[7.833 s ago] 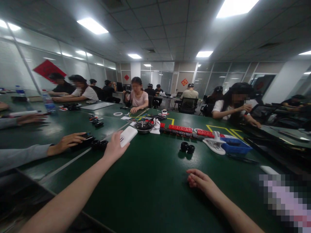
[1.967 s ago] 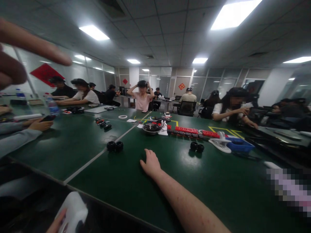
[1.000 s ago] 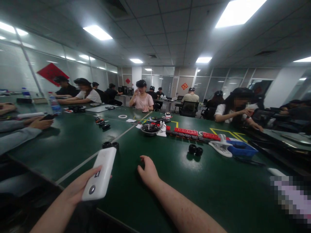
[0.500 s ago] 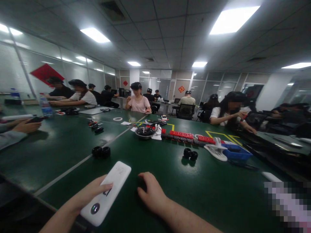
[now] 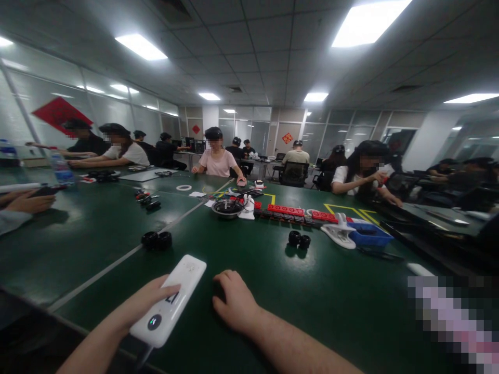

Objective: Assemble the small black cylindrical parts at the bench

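Note:
My left hand [image 5: 144, 304] is closed round a long white power bank [image 5: 171, 298] with a small round lit button near its near end; a cable hangs from that end. The power bank lies just above the green table [image 5: 331, 301] near its front edge. My right hand [image 5: 234, 301] rests on the table right beside it, fingers curled loosely downward, holding nothing that I can see.
Two pairs of black round parts [image 5: 156, 240] [image 5: 299, 239] sit further out. Beyond are a dark bowl [image 5: 226, 208], red power strips [image 5: 296, 212], a white clamp [image 5: 338, 232] and a blue tray [image 5: 368, 235]. Several people sit round the table; another person's hand [image 5: 27, 201] lies at left.
My left hand brought the power bank up from below the table edge and set it low over the table beside my right hand. My right hand has stayed nearly still.

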Demonstrator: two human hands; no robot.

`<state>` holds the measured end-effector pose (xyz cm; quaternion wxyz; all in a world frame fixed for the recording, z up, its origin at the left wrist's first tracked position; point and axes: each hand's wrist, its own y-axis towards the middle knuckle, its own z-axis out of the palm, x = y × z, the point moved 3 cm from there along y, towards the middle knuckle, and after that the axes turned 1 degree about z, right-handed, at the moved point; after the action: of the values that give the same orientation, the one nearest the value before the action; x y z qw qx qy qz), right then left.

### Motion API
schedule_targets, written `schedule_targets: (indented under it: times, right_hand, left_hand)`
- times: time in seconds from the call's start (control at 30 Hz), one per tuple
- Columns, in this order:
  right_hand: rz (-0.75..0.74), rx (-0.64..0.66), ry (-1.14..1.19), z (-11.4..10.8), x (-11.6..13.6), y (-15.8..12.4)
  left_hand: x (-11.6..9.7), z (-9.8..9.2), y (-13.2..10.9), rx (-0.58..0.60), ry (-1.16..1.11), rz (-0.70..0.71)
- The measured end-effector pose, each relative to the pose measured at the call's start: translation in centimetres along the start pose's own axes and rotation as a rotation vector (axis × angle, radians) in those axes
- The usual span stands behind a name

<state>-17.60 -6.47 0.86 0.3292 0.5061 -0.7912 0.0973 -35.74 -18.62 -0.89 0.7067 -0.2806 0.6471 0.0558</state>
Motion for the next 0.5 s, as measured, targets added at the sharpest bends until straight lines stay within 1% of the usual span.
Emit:
schedule_targets:
  times: [0.07,0.17,0.23,0.3,0.33,0.37,0.43,0.47,0.5]
  right_hand:
    - [-0.012,0.001,-0.009,-0.4,0.3,-0.3]
    - [-0.05,-0.008,-0.034,-1.7,0.4,-1.5]
    - [-0.055,-0.017,-0.042,-2.7,-0.2,-2.9]
    - [-0.033,-0.035,-0.038,-3.8,-1.4,-4.6]
    - [-0.013,-0.053,-0.031,-4.4,-2.2,-5.5]
    - [0.01,-0.077,-0.021,-5.0,-3.1,-6.4]
    - [0.057,-0.142,0.006,-6.2,-4.9,-7.9]
    - [0.08,-0.18,0.021,-6.7,-5.7,-8.5]
    - [0.102,-0.215,0.033,-7.2,-6.4,-9.0]
  left_hand:
    - [-0.5,0.3,0.0,-0.017,0.008,-0.031]
    - [-1.6,0.0,0.1,-0.089,0.114,0.042]
    - [-2.2,-0.9,0.6,-0.156,0.235,0.095]
    - [-2.2,-2.4,1.4,-0.198,0.357,0.106]
    - [-2.1,-3.3,1.9,-0.208,0.442,0.119]
    - [-2.1,-4.2,2.4,-0.255,0.565,0.172]
    - [-1.8,-5.7,3.4,-0.332,0.919,0.175]
    - [-1.7,-5.9,3.8,-0.363,1.079,0.218]
    - [-1.5,-5.8,4.1,-0.365,1.204,0.29]
